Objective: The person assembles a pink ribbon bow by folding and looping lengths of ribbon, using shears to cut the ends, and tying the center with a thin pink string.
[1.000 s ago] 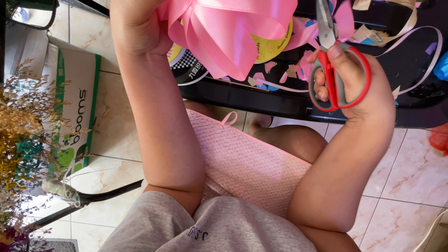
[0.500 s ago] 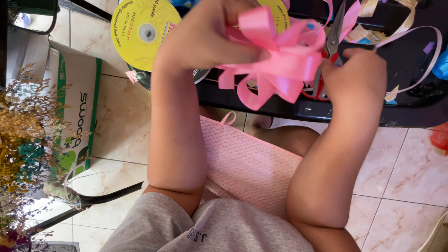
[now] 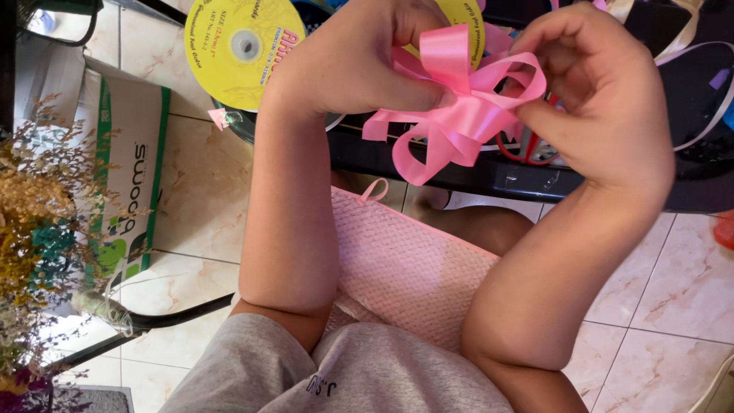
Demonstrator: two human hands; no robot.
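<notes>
Scissors (image 3: 527, 149) dropped — both hands (image 3: 359, 57) (image 3: 604, 99) pinch pink bow (image 3: 459, 115).

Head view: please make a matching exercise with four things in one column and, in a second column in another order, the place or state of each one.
Things:
1. pink ribbon bow
2. yellow ribbon spool
3. pink textured cloth
4. dried flowers

Places or states:
A. lies over the person's lap
B. at the left edge of the picture, beside a cardboard box
C. held between the left hand and the right hand
D. at the top, left of the left hand

Pairs: 1-C, 2-D, 3-A, 4-B
</notes>
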